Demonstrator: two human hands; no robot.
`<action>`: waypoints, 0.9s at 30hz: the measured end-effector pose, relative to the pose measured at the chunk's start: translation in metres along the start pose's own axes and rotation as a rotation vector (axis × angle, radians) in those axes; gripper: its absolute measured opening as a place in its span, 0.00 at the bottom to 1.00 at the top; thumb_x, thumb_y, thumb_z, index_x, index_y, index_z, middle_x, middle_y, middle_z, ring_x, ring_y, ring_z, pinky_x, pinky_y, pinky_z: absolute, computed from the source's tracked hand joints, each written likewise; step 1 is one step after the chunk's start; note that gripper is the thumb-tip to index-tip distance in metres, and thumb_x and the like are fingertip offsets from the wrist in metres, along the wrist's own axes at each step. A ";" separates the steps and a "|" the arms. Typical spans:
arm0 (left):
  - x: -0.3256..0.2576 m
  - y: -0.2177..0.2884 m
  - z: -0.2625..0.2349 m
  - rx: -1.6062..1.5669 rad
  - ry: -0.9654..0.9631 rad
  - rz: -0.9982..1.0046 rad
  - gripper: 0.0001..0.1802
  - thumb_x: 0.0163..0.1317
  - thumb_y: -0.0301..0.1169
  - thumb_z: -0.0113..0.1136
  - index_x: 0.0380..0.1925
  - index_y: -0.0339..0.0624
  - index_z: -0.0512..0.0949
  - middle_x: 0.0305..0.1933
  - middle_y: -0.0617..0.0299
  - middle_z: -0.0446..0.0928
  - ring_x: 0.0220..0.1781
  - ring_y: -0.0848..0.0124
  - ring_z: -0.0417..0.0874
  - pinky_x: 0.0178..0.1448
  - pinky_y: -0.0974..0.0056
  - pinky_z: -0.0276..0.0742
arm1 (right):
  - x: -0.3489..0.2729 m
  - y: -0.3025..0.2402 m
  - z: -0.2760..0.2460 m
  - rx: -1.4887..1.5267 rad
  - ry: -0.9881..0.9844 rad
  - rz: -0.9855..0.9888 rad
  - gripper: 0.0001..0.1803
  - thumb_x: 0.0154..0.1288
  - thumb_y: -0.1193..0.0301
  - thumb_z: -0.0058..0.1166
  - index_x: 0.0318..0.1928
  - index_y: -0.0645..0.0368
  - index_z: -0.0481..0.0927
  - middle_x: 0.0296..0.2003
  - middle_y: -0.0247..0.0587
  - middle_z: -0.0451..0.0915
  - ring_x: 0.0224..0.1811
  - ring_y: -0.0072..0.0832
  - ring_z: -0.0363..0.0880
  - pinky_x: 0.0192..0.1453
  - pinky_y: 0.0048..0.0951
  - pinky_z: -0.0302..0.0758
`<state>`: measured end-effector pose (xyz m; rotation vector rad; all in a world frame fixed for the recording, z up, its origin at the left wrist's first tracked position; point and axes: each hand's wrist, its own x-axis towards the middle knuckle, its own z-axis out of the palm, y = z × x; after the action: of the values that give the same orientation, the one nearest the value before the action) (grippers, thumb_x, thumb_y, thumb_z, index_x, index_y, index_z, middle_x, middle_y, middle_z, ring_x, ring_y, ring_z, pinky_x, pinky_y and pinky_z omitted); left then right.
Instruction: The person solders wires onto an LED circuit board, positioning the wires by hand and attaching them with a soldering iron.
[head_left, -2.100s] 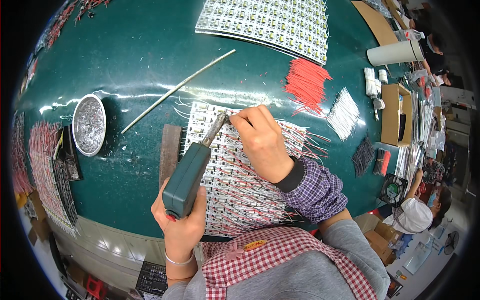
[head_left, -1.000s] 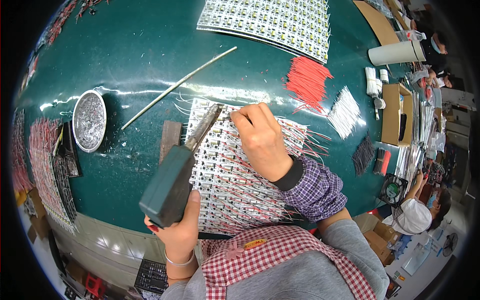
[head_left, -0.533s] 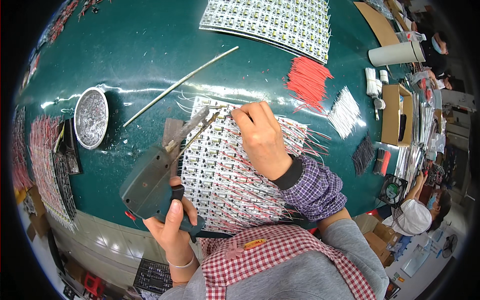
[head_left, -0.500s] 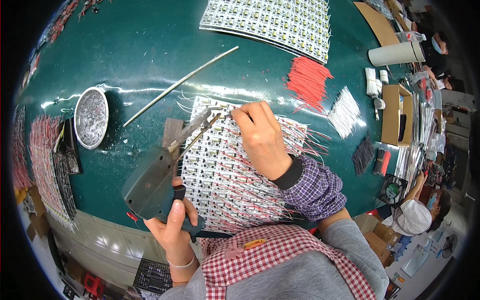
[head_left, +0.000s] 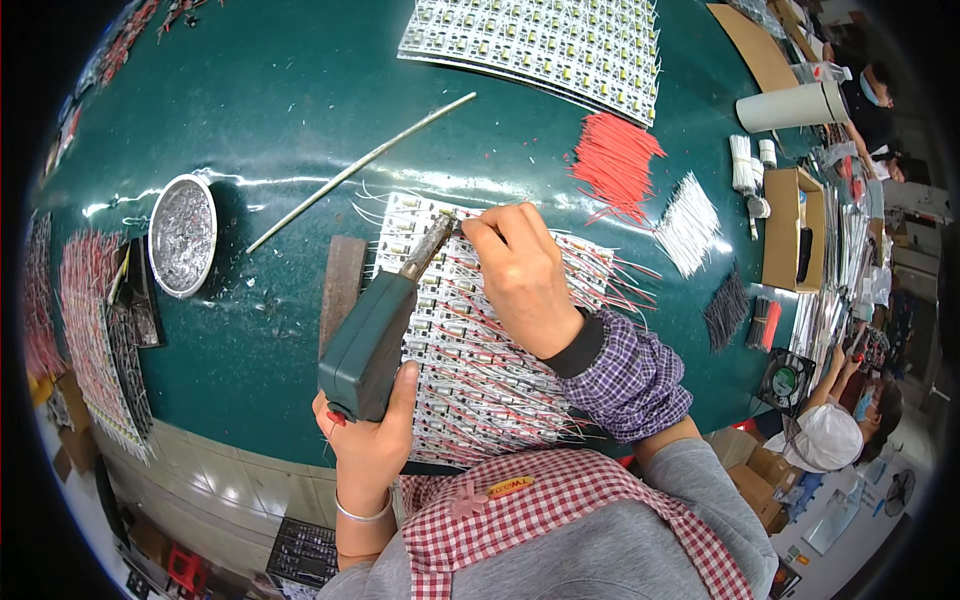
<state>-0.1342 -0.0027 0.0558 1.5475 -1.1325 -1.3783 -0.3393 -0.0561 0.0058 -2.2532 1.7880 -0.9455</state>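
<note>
My left hand (head_left: 380, 440) is wrapped round the grip of a dark green soldering gun (head_left: 365, 345). The gun's tip points up and right and meets the upper part of a white circuit board panel (head_left: 425, 330), just beside my right fingertips. My right hand (head_left: 520, 270) is closed in a pinch at that spot; whatever lies between the fingertips is too small to make out. Rows of small components cover the panel, and many red, white and black wires (head_left: 500, 390) stick out over its right part.
A white bowl of metal scraps (head_left: 183, 235) and a thin stick (head_left: 360, 172) lie leftward. Red wires (head_left: 615, 165), white wires (head_left: 688, 225) and black wires (head_left: 726, 308) form piles at right. Stacked panels (head_left: 540, 50) lie at the far side; a co-worker (head_left: 830, 430) sits at right.
My left hand has turned the soldering gun more upright and moved it right, bringing its tip close to my right fingertips. The right hand stays almost where it was.
</note>
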 end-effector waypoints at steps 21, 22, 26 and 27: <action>0.027 0.011 -0.080 0.248 0.787 0.302 0.13 0.62 0.23 0.66 0.45 0.26 0.82 0.25 0.61 0.77 0.18 0.79 0.68 0.22 0.73 0.61 | -0.001 0.000 0.004 -0.034 0.001 0.001 0.16 0.47 0.86 0.54 0.41 0.69 0.79 0.37 0.46 0.72 0.41 0.40 0.72 0.44 0.34 0.75; 0.018 0.009 -0.070 0.184 0.764 0.369 0.13 0.62 0.21 0.66 0.45 0.25 0.81 0.26 0.59 0.78 0.18 0.79 0.67 0.21 0.73 0.61 | -0.001 -0.001 0.003 -0.024 0.002 0.001 0.16 0.47 0.86 0.54 0.41 0.69 0.78 0.37 0.46 0.72 0.41 0.40 0.72 0.44 0.34 0.75; -0.001 0.015 -0.031 0.047 0.535 0.307 0.21 0.60 0.16 0.63 0.53 0.24 0.74 0.42 0.50 0.82 0.18 0.78 0.69 0.19 0.73 0.63 | -0.002 0.002 0.001 0.017 0.023 0.005 0.17 0.47 0.86 0.54 0.42 0.68 0.78 0.38 0.46 0.72 0.42 0.41 0.72 0.44 0.35 0.75; -0.007 0.011 -0.031 0.058 0.474 0.266 0.24 0.59 0.14 0.62 0.56 0.25 0.71 0.50 0.46 0.80 0.20 0.78 0.71 0.20 0.74 0.65 | -0.002 0.001 0.000 0.017 0.021 0.002 0.17 0.47 0.86 0.54 0.42 0.68 0.78 0.38 0.46 0.72 0.42 0.41 0.72 0.44 0.35 0.75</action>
<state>-0.1051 0.0000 0.0720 1.5860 -1.0369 -0.7549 -0.3401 -0.0548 0.0042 -2.2388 1.7833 -0.9839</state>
